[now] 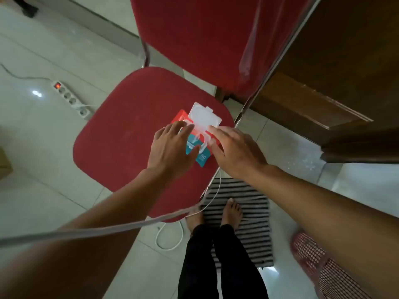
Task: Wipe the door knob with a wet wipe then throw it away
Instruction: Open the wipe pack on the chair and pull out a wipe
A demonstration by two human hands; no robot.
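Note:
A red and teal wet wipe pack (201,157) lies on the seat of a red chair (121,134). Its clear plastic lid (204,115) stands flipped open toward the chair back. My left hand (170,147) lies over the pack's left side with straight fingers reaching the opening. My right hand (233,147) rests on the pack's right side, fingers extended toward the lid hinge. No wipe shows outside the pack. The door knob is out of view.
A brown wooden door (336,83) stands at the right. A power strip (69,98) and white cable (170,238) lie on the tiled floor. My bare feet stand on a striped mat (254,225). A red patterned cloth (319,262) lies at lower right.

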